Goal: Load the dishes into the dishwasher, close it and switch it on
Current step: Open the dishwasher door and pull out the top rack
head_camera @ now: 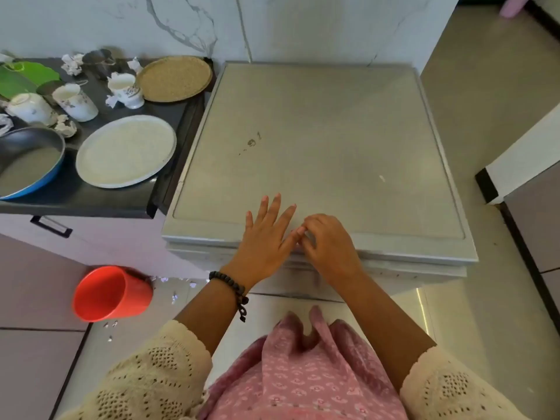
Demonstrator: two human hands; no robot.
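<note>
The grey dishwasher (318, 131) stands shut below me, its flat top filling the middle of the view. My left hand (266, 237) lies flat on its front edge, fingers spread, holding nothing. My right hand (327, 244) is beside it with fingers curled at the same edge, touching the left hand's fingertips. On the dark counter (106, 195) to the left lie a round white plate (125, 151), a blue-rimmed pan (27, 165), a woven round tray (174, 78), white flowered cups (75, 101) and a small white jug (127, 90).
A red plastic cup (110, 294) sits low at the left, in front of the pale pink cabinet with its black handle (51, 227). Green items (21, 77) rest at the counter's far left. Marble wall behind; tiled floor to the right.
</note>
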